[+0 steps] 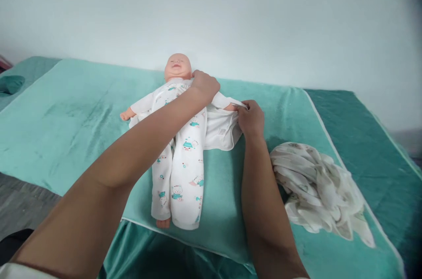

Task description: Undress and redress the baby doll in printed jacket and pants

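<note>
A baby doll [177,67] lies on its back on a light teal mat [66,120], dressed in a white romper [184,160] printed with small teal animals. My left hand [205,85] is closed on the romper at the doll's chest, just below the chin. My right hand [252,117] pinches the open white flap of the romper by the doll's outstretched arm. One bare foot pokes out of the romper's leg near the mat's front edge.
A crumpled white patterned cloth [316,186] lies on the mat to the right of my right arm. The mat rests on a darker teal bed cover [369,147]. A pale wall rises behind the bed. A dark teal cushion [11,84] sits far left.
</note>
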